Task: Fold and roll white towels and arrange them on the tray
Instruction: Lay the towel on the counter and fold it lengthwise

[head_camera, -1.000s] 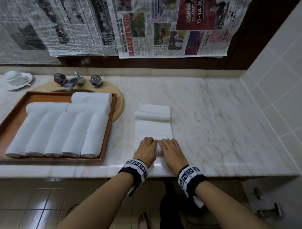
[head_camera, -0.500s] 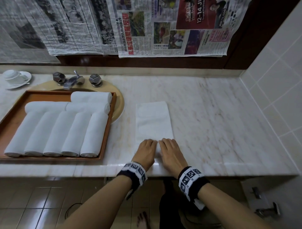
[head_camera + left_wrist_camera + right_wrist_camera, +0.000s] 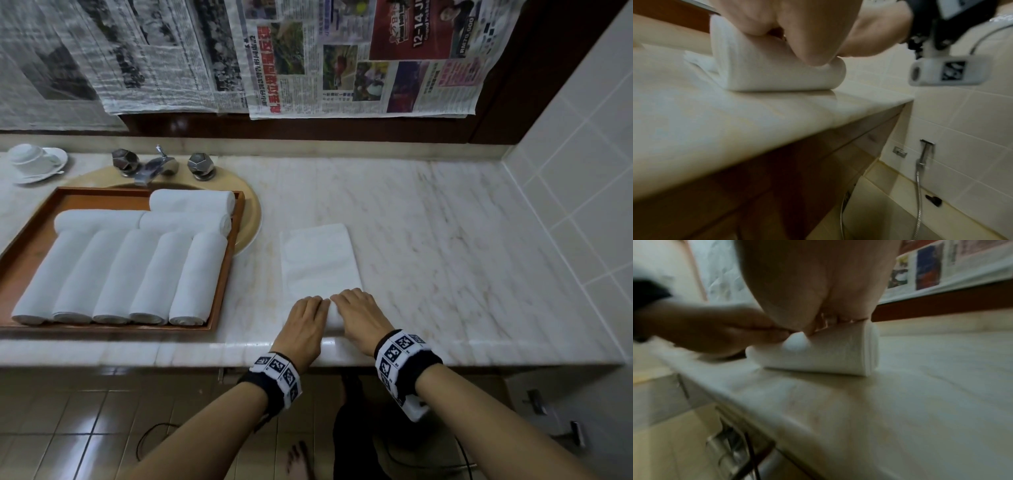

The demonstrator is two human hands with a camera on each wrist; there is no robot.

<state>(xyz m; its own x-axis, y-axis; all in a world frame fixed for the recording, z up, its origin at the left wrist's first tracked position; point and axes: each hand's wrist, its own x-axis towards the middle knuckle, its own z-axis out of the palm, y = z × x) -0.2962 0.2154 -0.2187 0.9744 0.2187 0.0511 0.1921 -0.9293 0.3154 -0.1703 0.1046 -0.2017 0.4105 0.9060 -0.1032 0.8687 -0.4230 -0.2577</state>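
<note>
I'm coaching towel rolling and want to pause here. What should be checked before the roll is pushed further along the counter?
1. Both hands on the roll: left hand and right hand curl over it: ok.
2. Towel ahead lies flat: ok.
3. Roll ends even: right end looks square: ok; left end: cannot tell.
4. Counter ahead bare: ok.
5. Space on tray for another roll: bare wood at back left: ok.

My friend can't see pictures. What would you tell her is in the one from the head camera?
Two hands, left hand and right hand, press side by side on the near, rolled end of a white towel lying on a marble counter. To the left, a wooden tray holds eight rolled towels, set over a sink with a faucet.
</note>
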